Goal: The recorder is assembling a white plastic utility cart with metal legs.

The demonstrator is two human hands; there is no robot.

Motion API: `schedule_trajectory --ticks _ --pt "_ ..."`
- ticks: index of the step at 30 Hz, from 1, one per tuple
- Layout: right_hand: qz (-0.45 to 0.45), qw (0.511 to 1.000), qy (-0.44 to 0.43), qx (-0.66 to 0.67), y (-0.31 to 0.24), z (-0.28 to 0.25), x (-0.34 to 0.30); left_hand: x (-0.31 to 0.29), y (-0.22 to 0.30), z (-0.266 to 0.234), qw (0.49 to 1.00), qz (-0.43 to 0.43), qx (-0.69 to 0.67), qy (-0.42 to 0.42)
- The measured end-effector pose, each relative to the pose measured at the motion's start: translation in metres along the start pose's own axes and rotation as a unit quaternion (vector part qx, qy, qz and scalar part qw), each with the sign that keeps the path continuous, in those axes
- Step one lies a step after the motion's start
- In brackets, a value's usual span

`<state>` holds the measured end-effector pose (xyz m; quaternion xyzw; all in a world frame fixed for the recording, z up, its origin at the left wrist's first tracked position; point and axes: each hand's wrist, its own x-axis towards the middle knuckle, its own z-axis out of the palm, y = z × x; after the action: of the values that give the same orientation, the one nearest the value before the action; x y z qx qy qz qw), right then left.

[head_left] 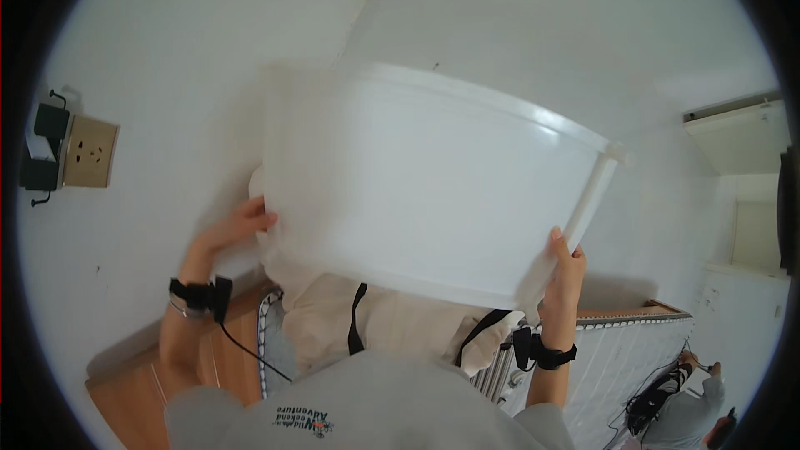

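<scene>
A large white rectangular panel (417,192) with a raised rim is held up before me, tilted, its left end softly blurred. My left hand (252,218) is closed on its left edge, the thumb tip on the near face and the other fingers mostly hidden. On the lower part of the right edge, my right hand (568,271) grips the rim with the thumb in front. Beneath the panel lies beige fabric (408,317) crossed by black straps. Each of my wrists carries a black strap with a small device.
Beige wall socket (104,154) and dark green hooked holders (50,121) are at the left. Wooden boards (137,392) show at lower left. An open white cabinet (742,142) hangs at right. At lower right another person (687,408) handles black cables.
</scene>
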<state>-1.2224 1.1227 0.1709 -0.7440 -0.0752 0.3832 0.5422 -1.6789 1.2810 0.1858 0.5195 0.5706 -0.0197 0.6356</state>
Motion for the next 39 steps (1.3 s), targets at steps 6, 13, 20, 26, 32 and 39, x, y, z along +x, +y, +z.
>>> schedule_trajectory --ticks 6,13,20,26,32,39 --pt "-0.031 0.996 0.01 0.08 -0.001 0.028 -0.041 0.009 0.023 -0.056 0.998 -0.021 0.053 -0.012" --pt "-0.217 0.97 0.101 -0.031 -0.005 0.019 -0.056 0.001 0.078 -0.097 0.971 0.033 0.216 0.093" --pt "-0.259 0.937 0.19 -0.14 -0.001 0.004 -0.054 -0.012 0.106 -0.137 0.951 0.081 0.246 0.168" --pt "-0.249 0.943 0.209 -0.064 0.01 -0.013 -0.054 -0.023 0.119 -0.169 0.933 0.095 0.29 0.19" --pt "-0.247 0.95 0.185 -0.058 0.008 -0.011 -0.056 -0.038 0.138 -0.162 0.914 0.161 0.266 0.26" --pt "-0.296 0.935 0.147 -0.13 0.013 0.004 -0.054 -0.043 0.015 -0.034 0.92 0.255 0.213 0.207"
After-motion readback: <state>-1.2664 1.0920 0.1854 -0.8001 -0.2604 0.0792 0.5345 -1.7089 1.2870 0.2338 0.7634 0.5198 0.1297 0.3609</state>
